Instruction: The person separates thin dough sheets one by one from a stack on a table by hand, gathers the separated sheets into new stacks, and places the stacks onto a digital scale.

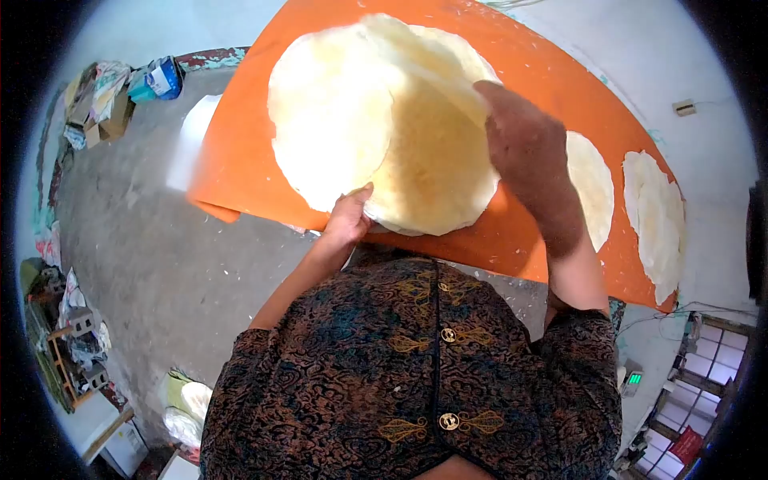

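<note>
Large, thin, pale round flatbreads [328,120] lie overlapping on an orange cloth. My left hand [349,218] grips the near edge of the left one, thumb on top, fingers hidden underneath. A second flatbread [436,168] lies to the right, partly in shadow. My right hand [524,132] is closed at the far right edge, pinching what looks like the rim of a raised flatbread that is blurred by motion. Its fingertips are partly hidden.
The orange cloth [552,56] covers a surface in front of me. Farther right on it lie one flatbread [588,188] and another rougher-edged flatbread [654,224]. A cardboard box [112,120] and bags stand on the grey floor [160,232] at left.
</note>
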`<state>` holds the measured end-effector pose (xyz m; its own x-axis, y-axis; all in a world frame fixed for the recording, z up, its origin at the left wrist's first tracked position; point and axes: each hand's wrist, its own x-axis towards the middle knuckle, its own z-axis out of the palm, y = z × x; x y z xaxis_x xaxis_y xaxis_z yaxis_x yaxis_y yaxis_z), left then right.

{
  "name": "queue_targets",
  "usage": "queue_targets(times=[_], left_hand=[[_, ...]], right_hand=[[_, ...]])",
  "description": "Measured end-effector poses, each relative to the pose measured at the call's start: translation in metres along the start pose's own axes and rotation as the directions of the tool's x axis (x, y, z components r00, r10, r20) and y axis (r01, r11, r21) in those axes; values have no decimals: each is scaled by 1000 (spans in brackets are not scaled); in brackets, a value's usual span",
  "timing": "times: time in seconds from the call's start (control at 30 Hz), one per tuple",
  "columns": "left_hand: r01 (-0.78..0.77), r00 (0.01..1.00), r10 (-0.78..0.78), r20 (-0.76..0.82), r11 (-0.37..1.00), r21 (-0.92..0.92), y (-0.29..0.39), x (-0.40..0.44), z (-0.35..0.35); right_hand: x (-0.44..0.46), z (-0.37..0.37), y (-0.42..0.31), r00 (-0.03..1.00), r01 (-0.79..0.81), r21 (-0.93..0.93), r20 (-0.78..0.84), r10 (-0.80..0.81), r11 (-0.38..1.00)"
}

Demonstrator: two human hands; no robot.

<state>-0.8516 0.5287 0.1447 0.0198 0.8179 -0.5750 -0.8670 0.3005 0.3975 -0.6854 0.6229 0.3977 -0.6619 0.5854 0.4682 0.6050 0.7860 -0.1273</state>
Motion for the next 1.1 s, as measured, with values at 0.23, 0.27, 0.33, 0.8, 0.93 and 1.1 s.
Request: queue_targets(times=[0.23,0.27,0.33,0.8,0.93,1.1], left_hand=[[-306,925,358,-124,899,314,6,-21,19],[-340,905,403,-134,877,339,9,-25,26],[-403,858,490,-152,827,392,14,-27,37],[-165,635,754,168,-80,983,17,-22,25],[-31,712,701,-43,93,995,27,-28,38],[-277,660,679,-322,617,736,29,8,11]], right_hand=[[-73,118,-7,942,-145,62,313,119,988],[-79,125,-7,919,-262,136,339,203,956],[-89,141,1,857,-469,222,348,380,855],[-81,85,44,802,-477,588,-13,597,654],[-87,89,44,778,-550,535,49,627,641],[-87,91,59,824,-473,485,-54,565,736]])
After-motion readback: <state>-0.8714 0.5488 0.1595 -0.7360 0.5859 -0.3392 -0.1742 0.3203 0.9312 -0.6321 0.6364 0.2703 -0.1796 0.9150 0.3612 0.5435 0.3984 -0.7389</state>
